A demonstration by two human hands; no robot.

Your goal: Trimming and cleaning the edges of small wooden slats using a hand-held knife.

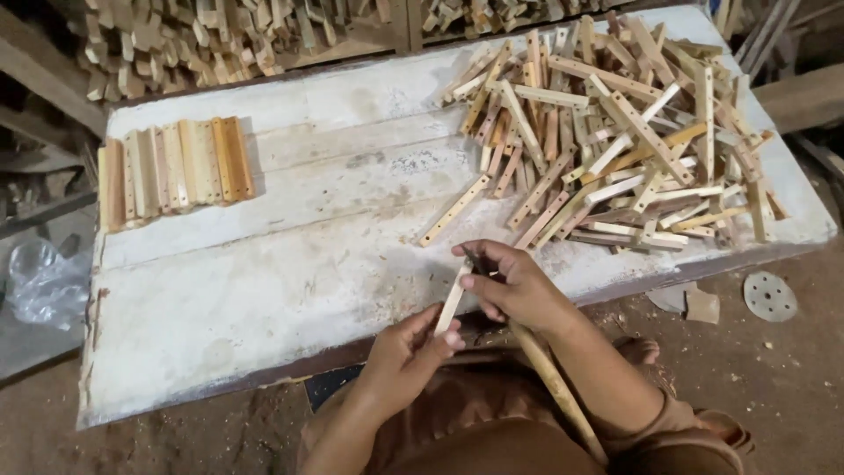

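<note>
My left hand (406, 352) pinches the lower end of a short pale wooden slat (452, 302) at the near edge of the white board table (290, 264). My right hand (510, 283) closes around the slat's upper end and also grips a long wooden stick (549, 374) that runs down toward my lap. A single loose slat (454, 209) lies on the table just beyond my hands.
A big jumbled pile of drilled wooden slats (615, 132) covers the table's right half. A neat row of slats (174, 169) lies at the far left. More wood pieces (202, 40) are heaped behind. A round disc (770, 295) and scraps lie on the dirt floor at right; a clear plastic bag (42, 281) lies left.
</note>
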